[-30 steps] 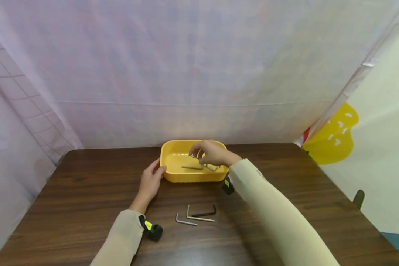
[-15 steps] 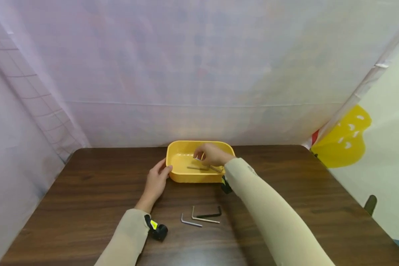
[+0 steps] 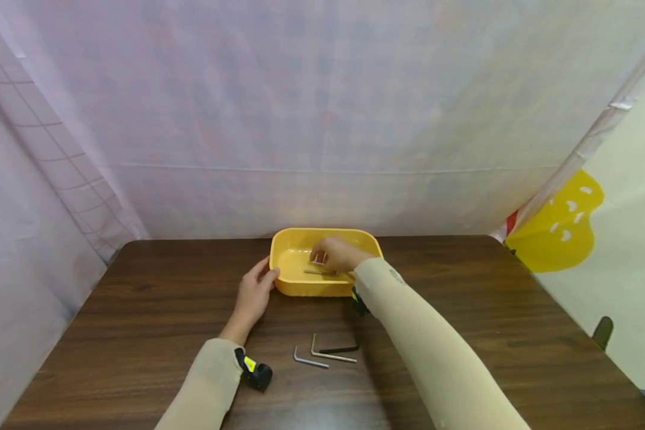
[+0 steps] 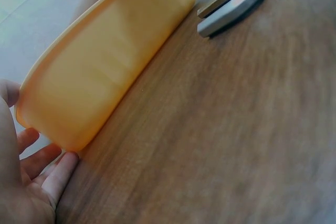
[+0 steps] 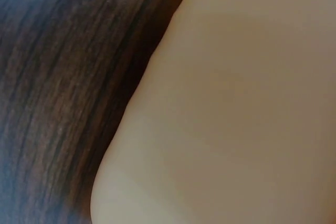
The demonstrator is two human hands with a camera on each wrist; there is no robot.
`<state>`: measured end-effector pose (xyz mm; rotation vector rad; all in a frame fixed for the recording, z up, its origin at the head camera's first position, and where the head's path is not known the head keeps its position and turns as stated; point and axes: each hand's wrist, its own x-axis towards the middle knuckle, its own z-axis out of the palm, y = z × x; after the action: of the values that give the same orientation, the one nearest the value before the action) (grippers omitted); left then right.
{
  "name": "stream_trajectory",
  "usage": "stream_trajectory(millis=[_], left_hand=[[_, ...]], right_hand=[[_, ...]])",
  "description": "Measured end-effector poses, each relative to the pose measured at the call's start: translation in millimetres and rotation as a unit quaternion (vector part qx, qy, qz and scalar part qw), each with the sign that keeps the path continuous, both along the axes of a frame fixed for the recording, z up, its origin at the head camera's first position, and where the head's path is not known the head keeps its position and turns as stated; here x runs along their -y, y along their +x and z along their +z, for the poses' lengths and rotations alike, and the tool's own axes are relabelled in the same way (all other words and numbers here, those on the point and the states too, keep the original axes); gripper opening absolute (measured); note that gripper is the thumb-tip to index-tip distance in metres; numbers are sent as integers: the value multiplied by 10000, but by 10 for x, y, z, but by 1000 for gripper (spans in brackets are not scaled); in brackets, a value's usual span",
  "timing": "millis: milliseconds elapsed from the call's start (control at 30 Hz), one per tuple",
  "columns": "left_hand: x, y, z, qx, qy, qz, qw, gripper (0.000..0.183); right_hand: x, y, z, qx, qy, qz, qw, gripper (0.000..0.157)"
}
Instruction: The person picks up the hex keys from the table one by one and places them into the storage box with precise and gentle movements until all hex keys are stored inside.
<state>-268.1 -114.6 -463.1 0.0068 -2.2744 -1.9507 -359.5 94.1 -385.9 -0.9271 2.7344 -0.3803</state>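
Observation:
A yellow plastic bin point(image 3: 313, 289) stands near the table's back edge. My left hand point(image 3: 255, 291) grips its left front corner, thumb at the rim and fingers against the outer wall, as the left wrist view shows. My right hand point(image 3: 340, 254) is down inside the bin, its curled fingers pinching a small shiny hex key point(image 3: 318, 260), mostly hidden. Just below that hand a hex key point(image 3: 319, 273) lies on the bin floor; part of another shows beside the wrist. A pale surface fills most of the right wrist view, hiding the right hand there.
On the brown wooden table point(image 3: 193, 275), in front of the bin, lie a silver hex key point(image 3: 312, 362), a longer brass-toned hex key point(image 3: 334, 357) and a black hex key point(image 3: 340, 350). White curtain point(image 3: 322, 119) hangs right behind the bin.
My right hand has sunk lower into the bin with the small hex key, its wrist shifting slightly left. My left hand stays on the bin's corner. The head view has swung slightly left.

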Motion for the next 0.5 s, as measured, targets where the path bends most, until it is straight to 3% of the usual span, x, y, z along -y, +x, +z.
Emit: stream_trajectory(millis=[233,367,500], left_hand=[[-12,15,-7,-3,-23,31,10000,52],[-16,12,-1,-45,-11,45,10000,52],[-4,12,8,-66,-17,28,10000,52]], right_hand=[[5,2,-24,3,139,-2,9999,28],[-7,63,64,-62,167,26,9998,30],[-48,144,212,-281,6,315,9991,36]])
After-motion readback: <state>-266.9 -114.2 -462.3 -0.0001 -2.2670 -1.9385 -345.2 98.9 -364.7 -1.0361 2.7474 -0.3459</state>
